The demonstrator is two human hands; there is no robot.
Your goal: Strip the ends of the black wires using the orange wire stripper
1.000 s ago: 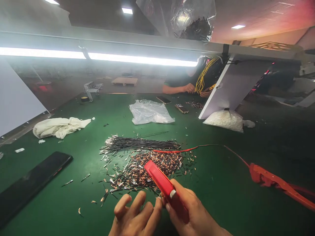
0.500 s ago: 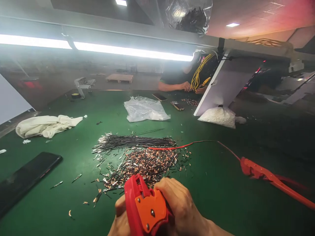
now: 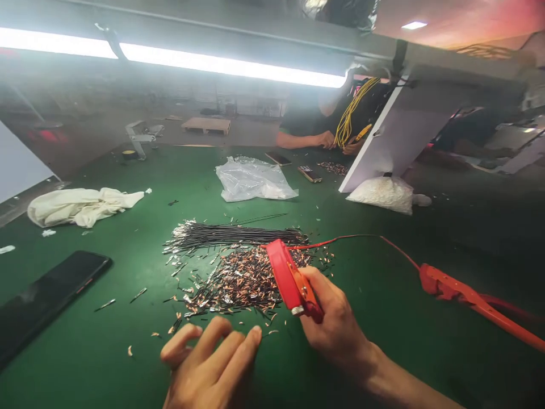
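Note:
My right hand [image 3: 336, 312] is closed around a red-and-orange wire stripper [image 3: 289, 278], its head tilted over a heap of short black wire offcuts with bare copper ends [image 3: 242, 278]. My left hand [image 3: 210, 363] is low in the middle, just nearer than the heap. Its fingers are bent and apart, and I see nothing held in them; its thumb is hidden. Behind the heap lies a bundle of long black wires [image 3: 242, 234], with silvery tips at the left end. Loose wire bits [image 3: 105, 305] are scattered left of the heap.
A black phone [image 3: 55, 301] lies left, below a white cloth [image 3: 80, 205]. A plastic bag [image 3: 255, 179] is behind the bundle. At right lies another red tool [image 3: 464, 292], with a thin red strand [image 3: 361, 236] leading toward the heap. Across the table, a person's hands [image 3: 327, 140] handle yellow cables [image 3: 355, 113].
My left hand has come off the wire stripper and moved down-left of it. My right hand has lifted and turned the tool up and right, over the heap. The view has tilted slightly down.

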